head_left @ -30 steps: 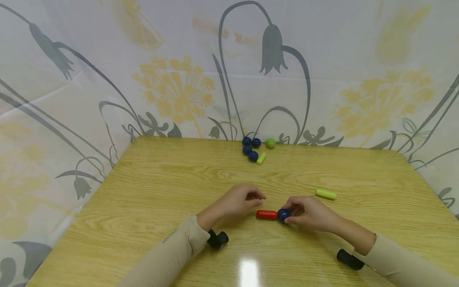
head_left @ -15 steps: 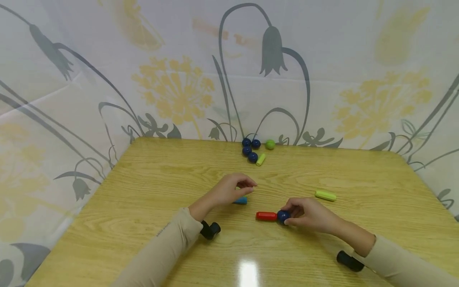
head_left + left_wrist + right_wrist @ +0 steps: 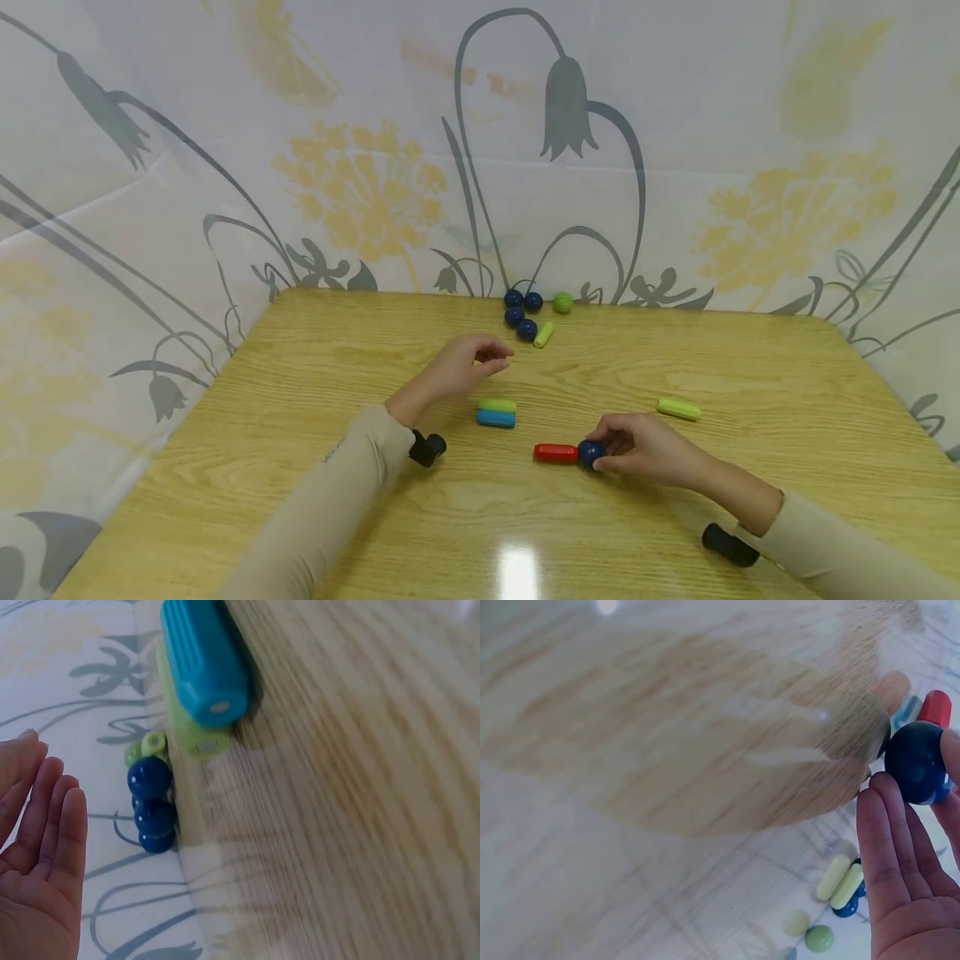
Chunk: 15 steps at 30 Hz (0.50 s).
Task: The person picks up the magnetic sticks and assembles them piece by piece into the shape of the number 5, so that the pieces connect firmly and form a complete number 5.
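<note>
In the head view my right hand (image 3: 648,450) pinches a dark blue ball (image 3: 591,454) between thumb and fingers. End-on against its left side lies a red rod (image 3: 556,453). The right wrist view shows that ball (image 3: 915,761) close up, with the red rod (image 3: 935,709) behind it. My left hand (image 3: 461,365) holds nothing, its fingers relaxed above the table. Nearer than that hand, a blue rod (image 3: 497,418) and a yellow-green rod (image 3: 498,406) lie side by side. Both of these rods also fill the top of the left wrist view, where the left hand (image 3: 45,855) has extended fingers.
At the back of the wooden table (image 3: 615,367) sit several dark blue balls (image 3: 514,316), a green ball (image 3: 562,302) and a short yellow-green rod (image 3: 543,335). Another yellow-green rod (image 3: 678,409) lies beyond the right hand. A patterned cloth (image 3: 337,125) hangs behind the table.
My left hand has moved away from me and to the left, uncovering the blue and yellow-green rods. The right hand keeps its place on the ball.
</note>
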Each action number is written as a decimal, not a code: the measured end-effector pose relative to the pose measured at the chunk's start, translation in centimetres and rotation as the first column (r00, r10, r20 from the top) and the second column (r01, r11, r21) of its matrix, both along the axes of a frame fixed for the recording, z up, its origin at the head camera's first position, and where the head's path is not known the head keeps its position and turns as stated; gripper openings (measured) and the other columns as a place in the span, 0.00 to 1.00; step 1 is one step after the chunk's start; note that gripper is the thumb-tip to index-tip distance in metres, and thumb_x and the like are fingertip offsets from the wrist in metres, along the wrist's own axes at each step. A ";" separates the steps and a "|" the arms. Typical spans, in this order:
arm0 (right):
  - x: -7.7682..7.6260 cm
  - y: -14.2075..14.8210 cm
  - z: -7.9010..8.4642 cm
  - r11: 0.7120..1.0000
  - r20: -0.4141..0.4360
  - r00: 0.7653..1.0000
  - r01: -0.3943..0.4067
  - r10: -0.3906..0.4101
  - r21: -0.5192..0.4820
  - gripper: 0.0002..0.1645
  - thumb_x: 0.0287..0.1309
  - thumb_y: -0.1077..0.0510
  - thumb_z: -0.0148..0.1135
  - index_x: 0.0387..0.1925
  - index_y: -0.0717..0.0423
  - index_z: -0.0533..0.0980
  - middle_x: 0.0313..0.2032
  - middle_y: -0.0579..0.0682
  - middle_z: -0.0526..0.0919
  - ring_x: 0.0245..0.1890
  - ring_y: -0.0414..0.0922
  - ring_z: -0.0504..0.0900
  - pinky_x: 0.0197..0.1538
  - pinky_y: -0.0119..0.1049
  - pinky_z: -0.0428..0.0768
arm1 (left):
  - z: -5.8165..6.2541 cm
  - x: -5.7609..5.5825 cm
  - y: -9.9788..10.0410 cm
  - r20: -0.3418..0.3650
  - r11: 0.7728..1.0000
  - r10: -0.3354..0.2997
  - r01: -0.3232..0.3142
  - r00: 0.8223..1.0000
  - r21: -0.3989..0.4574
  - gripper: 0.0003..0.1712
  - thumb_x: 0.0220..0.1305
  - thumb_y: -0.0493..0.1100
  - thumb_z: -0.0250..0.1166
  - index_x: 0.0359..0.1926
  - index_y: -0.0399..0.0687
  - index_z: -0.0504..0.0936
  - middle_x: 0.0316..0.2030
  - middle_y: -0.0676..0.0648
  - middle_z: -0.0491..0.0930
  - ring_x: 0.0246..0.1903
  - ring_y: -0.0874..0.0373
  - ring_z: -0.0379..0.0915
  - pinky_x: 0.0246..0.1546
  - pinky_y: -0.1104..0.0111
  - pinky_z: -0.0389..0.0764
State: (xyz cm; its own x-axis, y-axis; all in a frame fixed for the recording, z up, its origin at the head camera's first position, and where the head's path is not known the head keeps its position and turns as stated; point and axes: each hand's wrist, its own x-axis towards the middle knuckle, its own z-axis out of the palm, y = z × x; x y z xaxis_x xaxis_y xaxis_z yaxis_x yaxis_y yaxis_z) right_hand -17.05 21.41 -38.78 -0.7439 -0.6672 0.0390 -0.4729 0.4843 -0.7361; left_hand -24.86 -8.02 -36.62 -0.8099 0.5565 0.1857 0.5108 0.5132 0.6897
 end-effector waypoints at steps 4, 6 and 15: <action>-0.1 -0.1 0.0 1.000 -0.021 1.000 0.002 -0.002 0.001 0.13 0.53 0.59 0.68 0.39 0.60 0.77 0.36 0.49 0.81 0.33 0.38 0.80 0.36 0.32 0.80 | 0.1 -1.0 -0.4 -0.006 1.000 0.017 -0.017 1.000 -0.019 0.13 0.66 0.39 0.59 0.48 0.36 0.79 0.40 0.47 0.79 0.40 0.56 0.75 0.44 0.69 0.75; -0.2 0.0 0.0 1.000 -0.028 1.000 0.007 -0.007 0.003 0.12 0.52 0.60 0.68 0.39 0.60 0.78 0.37 0.50 0.81 0.34 0.38 0.80 0.36 0.32 0.80 | 0.1 -1.5 -0.5 -0.004 1.000 0.020 -0.020 1.000 -0.020 0.14 0.66 0.39 0.58 0.49 0.36 0.79 0.40 0.46 0.79 0.40 0.55 0.74 0.44 0.69 0.75; 0.0 0.0 -0.1 1.000 -0.022 1.000 -0.003 0.002 -0.010 0.12 0.52 0.60 0.68 0.39 0.60 0.78 0.37 0.50 0.81 0.34 0.38 0.80 0.36 0.32 0.80 | 0.3 -3.5 -0.4 -0.007 0.998 0.023 -0.023 1.000 -0.052 0.14 0.66 0.40 0.59 0.50 0.37 0.78 0.40 0.47 0.79 0.40 0.56 0.74 0.44 0.68 0.75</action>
